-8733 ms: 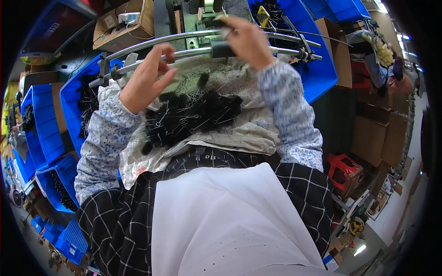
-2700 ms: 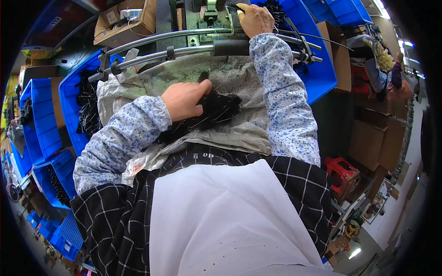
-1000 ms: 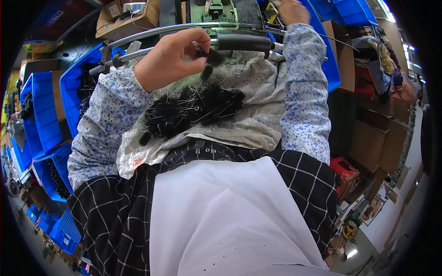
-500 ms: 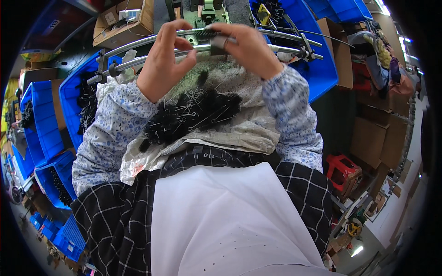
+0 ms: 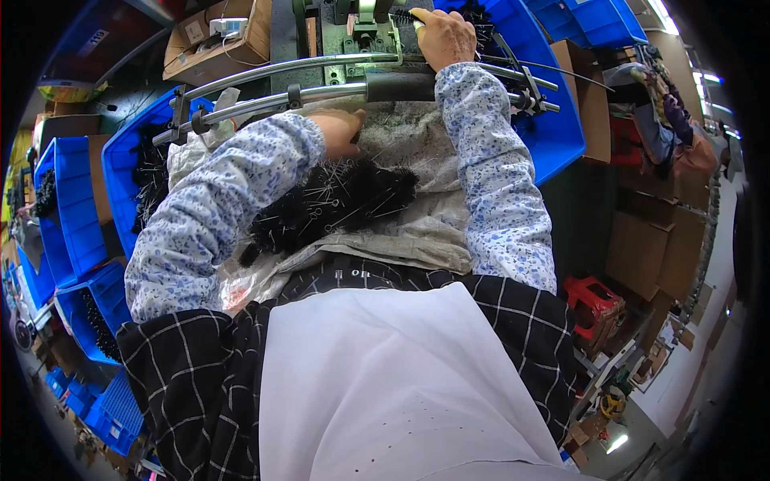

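My right hand (image 5: 447,38) is at the machine's right side, fingers closed round a small black wire brush (image 5: 404,16) whose bristles stick out to the left. Over the far edge of a brush pile (image 5: 329,200) is my left hand (image 5: 340,131), its fingers bent and seemingly closed on the end of a dark brush; the fingertips are partly hidden. The pile is black-bristled brushes with thin looped wire stems, lying on a pale woven sack (image 5: 437,208) across my lap. Beyond my hands stands a green metal machine (image 5: 365,40).
Two curved metal rails (image 5: 265,102) cross in front of the machine. Blue bins (image 5: 120,176) of black brushes flank me on the left, and another blue bin (image 5: 561,120) is on the right. A cardboard box (image 5: 216,40) sits at the far left, a red stool (image 5: 592,307) at right.
My right hand has moved away and right, carrying a brush from the rails to beside the machine. My left hand has come down from the rails to the pile.
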